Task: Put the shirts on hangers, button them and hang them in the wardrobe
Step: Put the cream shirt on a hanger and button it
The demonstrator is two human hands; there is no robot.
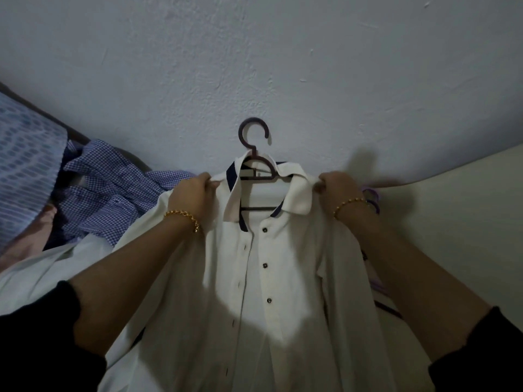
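Both arms stretched forward: left hand [195,190] pinching white shirt [254,278] shoulder, right hand [336,188] pinching other shoulder, maroon hanger [254,154] inside collar.

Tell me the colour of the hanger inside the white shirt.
Dark purple, almost plum: in the head view the hanger shows at the collar of the white shirt.

Two hands [195,193] [336,188], two gold bracelets [184,217] [349,205], one white shirt [215,278], one dark hanger [259,208], one checked shirt [104,199] and three dark buttons [265,265] are counted.
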